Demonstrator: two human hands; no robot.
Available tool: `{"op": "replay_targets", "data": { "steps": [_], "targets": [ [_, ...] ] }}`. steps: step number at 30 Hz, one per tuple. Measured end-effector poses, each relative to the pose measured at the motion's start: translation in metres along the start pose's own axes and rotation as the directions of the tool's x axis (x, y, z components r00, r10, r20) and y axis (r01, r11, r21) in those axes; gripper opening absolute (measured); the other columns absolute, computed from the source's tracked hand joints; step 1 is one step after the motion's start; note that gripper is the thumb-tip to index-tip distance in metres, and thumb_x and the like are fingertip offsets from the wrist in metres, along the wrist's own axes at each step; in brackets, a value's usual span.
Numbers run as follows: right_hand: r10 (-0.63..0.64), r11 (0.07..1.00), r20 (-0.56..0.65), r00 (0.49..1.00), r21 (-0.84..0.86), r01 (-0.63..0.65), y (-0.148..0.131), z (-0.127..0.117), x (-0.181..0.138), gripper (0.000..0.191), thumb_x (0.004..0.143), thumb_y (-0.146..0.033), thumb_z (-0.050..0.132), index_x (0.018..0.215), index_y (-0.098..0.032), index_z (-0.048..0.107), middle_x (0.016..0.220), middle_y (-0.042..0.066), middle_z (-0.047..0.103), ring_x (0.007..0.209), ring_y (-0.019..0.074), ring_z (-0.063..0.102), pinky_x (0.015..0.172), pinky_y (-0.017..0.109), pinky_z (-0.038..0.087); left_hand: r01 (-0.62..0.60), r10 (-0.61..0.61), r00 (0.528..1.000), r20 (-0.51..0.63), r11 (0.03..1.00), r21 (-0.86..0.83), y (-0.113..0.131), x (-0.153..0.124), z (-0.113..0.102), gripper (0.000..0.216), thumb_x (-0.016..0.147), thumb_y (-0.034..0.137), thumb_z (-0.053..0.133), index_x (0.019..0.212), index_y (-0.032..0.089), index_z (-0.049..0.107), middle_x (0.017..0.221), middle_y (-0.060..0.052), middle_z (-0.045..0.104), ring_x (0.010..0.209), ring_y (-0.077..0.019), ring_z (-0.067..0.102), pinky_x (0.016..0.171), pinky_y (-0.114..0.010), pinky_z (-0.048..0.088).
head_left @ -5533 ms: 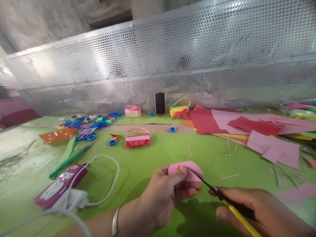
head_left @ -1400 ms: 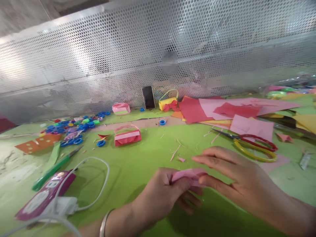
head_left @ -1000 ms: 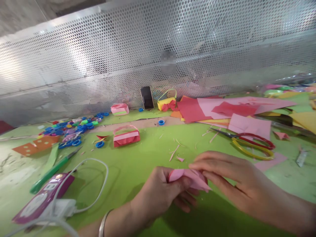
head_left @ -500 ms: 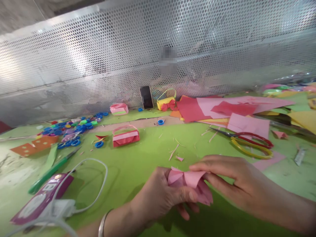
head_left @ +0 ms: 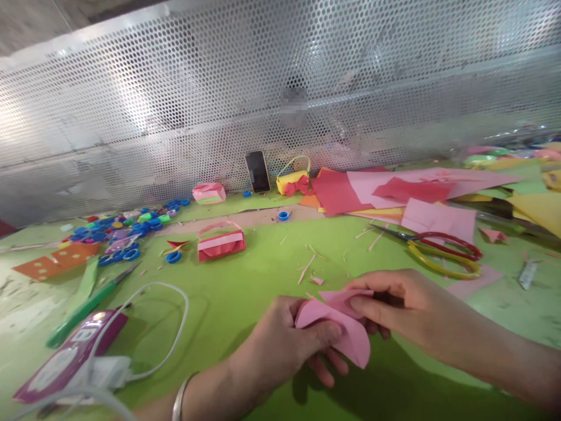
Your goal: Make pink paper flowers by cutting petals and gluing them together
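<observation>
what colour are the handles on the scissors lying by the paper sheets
One red, one yellow on the scissors, seen in the head view.

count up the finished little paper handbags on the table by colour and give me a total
Red and pink paper handbag: 1
Pink and green paper handbag: 1
Yellow paper handbag with a red bow: 1
Total: 3

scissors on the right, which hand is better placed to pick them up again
Right, probably. The scissors lie on the green mat just beyond the right hand, on its side. The left hand pinches the pink paper and would have to cross over.
</observation>
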State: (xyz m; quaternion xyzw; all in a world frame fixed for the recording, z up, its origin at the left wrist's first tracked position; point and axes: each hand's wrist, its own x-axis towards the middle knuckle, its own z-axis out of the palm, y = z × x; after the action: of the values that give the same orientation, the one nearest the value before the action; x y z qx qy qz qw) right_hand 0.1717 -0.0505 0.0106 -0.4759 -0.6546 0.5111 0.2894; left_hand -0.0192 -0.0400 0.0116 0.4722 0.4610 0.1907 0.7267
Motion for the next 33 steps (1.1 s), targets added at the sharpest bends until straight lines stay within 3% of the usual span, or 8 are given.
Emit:
{"op": "replay_targets", "data": {
  "steps": [4,7,9,11,15,21,27,33],
  "targets": [
    [-0.02,0.998,0.004,1.0,-0.06,0.02,0.003,0.0,-0.001,0.029,0.092,-0.042,0.05,0.087,-0.021,0.069,0.078,0.002,0.069,0.074,0.0176,0.063,0.063,0.027,0.05,-0.014,0.014,1.0,-0.015,1.0,-0.006,-0.001,0.001,0.001,0.021,0.071,0.031,0.069,0.07,0.011,0.064,0.059,-0.004,0.067,0.045,-0.0088,0.058,0.039,-0.016,0.044],
    [-0.047,0.986,-0.085,0.995,-0.162,0.033,0.007,0.001,-0.003,0.032,0.084,-0.04,0.061,0.111,-0.023,0.065,0.094,0.004,0.072,0.072,0.0187,0.066,0.062,0.03,0.055,-0.031,0.03,0.999,-0.024,0.999,-0.018,-0.002,0.003,0.0,0.024,0.07,0.035,0.07,0.072,0.011,0.064,0.06,-0.004,0.067,0.047,-0.0102,0.06,0.04,-0.018,0.044],
    [-0.167,0.95,-0.146,0.975,-0.289,0.119,0.011,0.004,-0.006,0.057,0.073,-0.035,0.073,0.127,-0.026,0.055,0.114,0.007,0.067,0.081,0.0206,0.067,0.068,0.032,0.058,-0.031,0.03,0.999,-0.026,0.999,-0.029,-0.002,0.003,-0.001,0.029,0.068,0.038,0.072,0.072,0.011,0.064,0.059,-0.003,0.066,0.047,-0.0105,0.06,0.038,-0.018,0.044],
    [-0.339,0.858,-0.103,0.935,-0.442,0.262,0.015,0.006,-0.008,0.068,0.068,-0.027,0.077,0.131,-0.029,0.052,0.127,0.008,0.06,0.099,0.024,0.065,0.079,0.034,0.058,-0.031,0.03,0.999,-0.029,0.999,-0.035,-0.002,0.003,-0.002,0.033,0.067,0.042,0.073,0.071,0.011,0.064,0.06,-0.003,0.066,0.046,-0.0097,0.059,0.037,-0.017,0.042],
    [-0.495,0.707,0.01,0.869,-0.576,0.41,0.019,0.01,-0.01,0.044,0.078,-0.015,0.065,0.12,-0.028,0.06,0.121,0.006,0.063,0.106,0.0204,0.062,0.086,0.032,0.055,-0.055,0.053,0.998,-0.03,0.996,-0.063,-0.004,0.004,-0.004,0.033,0.064,0.042,0.075,0.069,0.011,0.064,0.063,-0.003,0.066,0.042,-0.0069,0.056,0.033,-0.014,0.037],
    [-0.488,0.731,0.01,0.873,-0.541,0.415,0.012,0.011,-0.008,0.019,0.088,-0.02,0.056,0.103,-0.024,0.067,0.108,0.007,0.069,0.092,0.0193,0.067,0.075,0.027,0.056,-0.064,0.071,0.996,0.055,0.991,-0.115,-0.008,0.006,-0.007,0.039,0.064,0.046,0.078,0.072,0.01,0.066,0.063,-0.004,0.067,0.048,-0.008,0.059,0.039,-0.015,0.044],
    [-0.442,0.774,0.015,0.897,-0.498,0.39,0.003,0.005,-0.004,0.023,0.094,-0.021,0.046,0.094,-0.023,0.069,0.1,0.006,0.07,0.09,0.0176,0.066,0.075,0.027,0.054,-0.076,0.087,0.99,0.115,0.992,-0.099,-0.004,0.002,-0.007,0.03,0.062,0.033,0.081,0.078,0.01,0.07,0.075,-0.005,0.068,0.06,-0.0093,0.062,0.052,-0.018,0.053],
    [-0.244,0.919,-0.022,0.97,-0.324,0.224,-0.004,0.003,-0.005,0.031,0.096,-0.031,0.044,0.077,-0.021,0.066,0.079,0.001,0.068,0.072,0.0147,0.063,0.065,0.024,0.05,-0.055,0.057,0.995,0.078,0.998,-0.034,-0.005,0.002,-0.002,0.023,0.07,0.032,0.075,0.076,0.01,0.07,0.07,-0.003,0.064,0.056,-0.0088,0.061,0.049,-0.018,0.052]
  ]
}}
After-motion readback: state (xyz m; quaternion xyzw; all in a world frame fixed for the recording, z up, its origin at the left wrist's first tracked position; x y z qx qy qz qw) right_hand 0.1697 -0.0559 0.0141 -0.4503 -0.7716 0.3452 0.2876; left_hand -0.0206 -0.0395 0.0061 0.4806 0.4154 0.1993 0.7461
